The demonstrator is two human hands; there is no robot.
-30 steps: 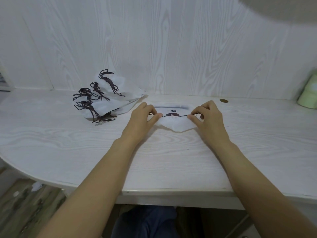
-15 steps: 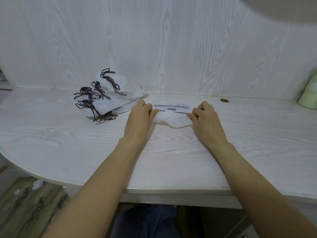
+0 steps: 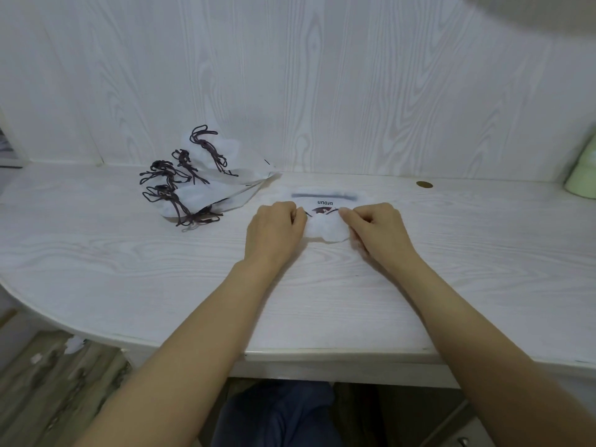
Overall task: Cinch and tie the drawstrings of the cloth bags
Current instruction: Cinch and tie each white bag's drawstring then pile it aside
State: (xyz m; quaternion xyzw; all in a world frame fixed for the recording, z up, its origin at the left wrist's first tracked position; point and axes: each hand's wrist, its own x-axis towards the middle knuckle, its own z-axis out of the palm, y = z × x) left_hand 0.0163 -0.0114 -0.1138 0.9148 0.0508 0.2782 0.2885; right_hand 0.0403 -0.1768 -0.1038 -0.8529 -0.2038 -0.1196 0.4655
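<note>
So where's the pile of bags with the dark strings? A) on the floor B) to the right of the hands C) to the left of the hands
C: the pile of tied bags lies on the table, left of the left hand and the right hand.

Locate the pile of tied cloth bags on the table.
In the head view, the pile of tied cloth bags lies at the table's back left against the wall, left of the left hand and the bag being worked.

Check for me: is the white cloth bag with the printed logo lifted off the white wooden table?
No, the white cloth bag lies flat on the white wooden table, with both hands gripping its near edge.
</note>
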